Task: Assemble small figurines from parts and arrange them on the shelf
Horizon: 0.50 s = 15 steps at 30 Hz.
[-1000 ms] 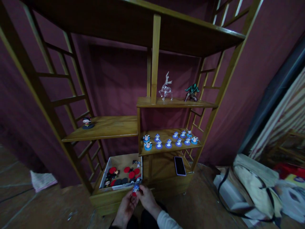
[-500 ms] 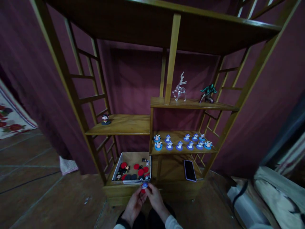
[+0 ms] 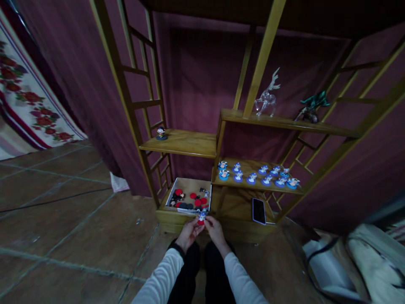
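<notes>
My left hand [image 3: 189, 233] and my right hand [image 3: 215, 229] meet in front of the wooden shelf unit [image 3: 186, 145], fingertips pinched together on a small figurine with a red base [image 3: 201, 218]. Just beyond them lies an open box [image 3: 190, 185] holding red and black round bases and several small figurines. Both sleeves are white.
Several figurines on blue bases [image 3: 253, 177] line the low right shelf. A phone [image 3: 258, 210] lies on the bottom board. One figurine [image 3: 161, 133] stands on the left shelf; a glass deer [image 3: 267, 96] and a green figure [image 3: 311, 106] stand higher. Bags [image 3: 351, 257] sit at right.
The view has pulled back and swung left, showing more floor and my sleeves. Both hands stay together on the small figurine in front of the box.
</notes>
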Motion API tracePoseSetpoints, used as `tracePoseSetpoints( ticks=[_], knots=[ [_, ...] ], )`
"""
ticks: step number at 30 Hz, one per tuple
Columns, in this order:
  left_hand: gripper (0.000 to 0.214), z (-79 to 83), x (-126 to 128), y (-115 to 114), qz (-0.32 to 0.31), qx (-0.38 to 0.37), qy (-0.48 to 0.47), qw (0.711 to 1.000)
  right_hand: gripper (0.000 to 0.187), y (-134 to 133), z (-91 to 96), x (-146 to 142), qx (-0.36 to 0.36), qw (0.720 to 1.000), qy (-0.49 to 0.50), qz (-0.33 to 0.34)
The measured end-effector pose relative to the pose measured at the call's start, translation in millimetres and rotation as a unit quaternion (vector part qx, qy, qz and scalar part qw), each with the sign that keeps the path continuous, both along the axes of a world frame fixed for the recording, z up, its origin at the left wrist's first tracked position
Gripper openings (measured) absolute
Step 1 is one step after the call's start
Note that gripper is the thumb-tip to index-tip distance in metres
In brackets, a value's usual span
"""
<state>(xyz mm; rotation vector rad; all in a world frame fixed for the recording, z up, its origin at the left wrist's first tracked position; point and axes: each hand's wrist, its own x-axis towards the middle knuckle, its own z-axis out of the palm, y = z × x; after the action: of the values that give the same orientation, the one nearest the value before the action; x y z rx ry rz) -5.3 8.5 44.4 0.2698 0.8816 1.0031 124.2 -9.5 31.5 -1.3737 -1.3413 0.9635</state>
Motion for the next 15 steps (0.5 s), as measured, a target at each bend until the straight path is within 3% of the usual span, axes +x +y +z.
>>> tracePoseSetpoints(
  ticks=[15],
  knots=[
    [0.017, -7.3, 0.5, 1.7, -0.001, 0.004, 0.007, 1.000, 0.027, 1.6, -12.2, 2.5, 0.021, 1.000, -0.010, -0.008]
  ],
)
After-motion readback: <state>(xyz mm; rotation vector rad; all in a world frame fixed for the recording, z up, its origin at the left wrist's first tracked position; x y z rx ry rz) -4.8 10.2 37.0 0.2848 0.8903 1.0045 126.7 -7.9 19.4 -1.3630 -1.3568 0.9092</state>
